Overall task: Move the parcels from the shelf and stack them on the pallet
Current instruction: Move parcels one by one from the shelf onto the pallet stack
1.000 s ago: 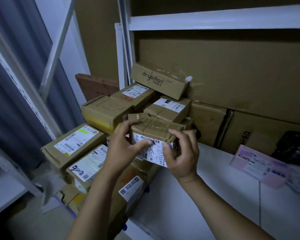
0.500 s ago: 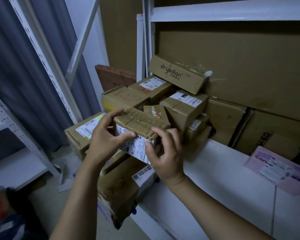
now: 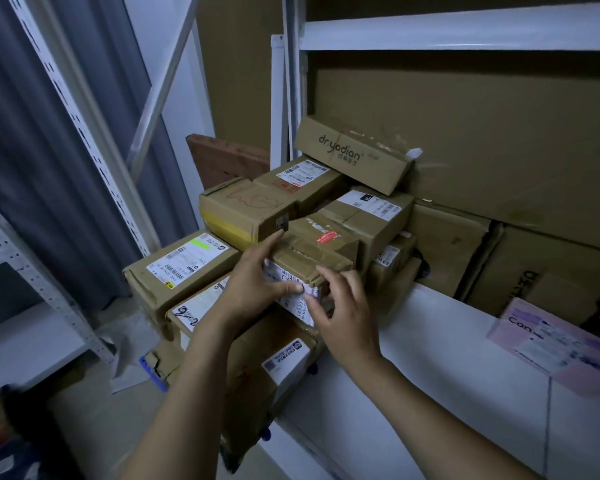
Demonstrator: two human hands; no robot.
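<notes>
A small crumpled cardboard parcel [image 3: 303, 263] with a white label on its front sits at the near face of a pile of cardboard parcels [image 3: 250, 209]. My left hand [image 3: 253, 289] holds its left end, fingers over the top and thumb on the label. My right hand [image 3: 343, 313] holds its right end, thumb on the label and fingers curled round the corner. A blue pallet corner [image 3: 151, 372] shows under the pile. The white shelf [image 3: 430, 358] runs to the right, with a pink parcel [image 3: 551, 341] lying on it.
Large flattened cartons [image 3: 482, 140] lean against the back of the shelf. White rack uprights [image 3: 291, 98] stand behind the pile, and a perforated post [image 3: 66, 109] stands to the left before a grey curtain. Another white shelf unit [image 3: 21, 341] is at the far left.
Both hands have carried the small parcel away from me, up to the pile. It now lies against the parcels behind it. My view has swung to the left.
</notes>
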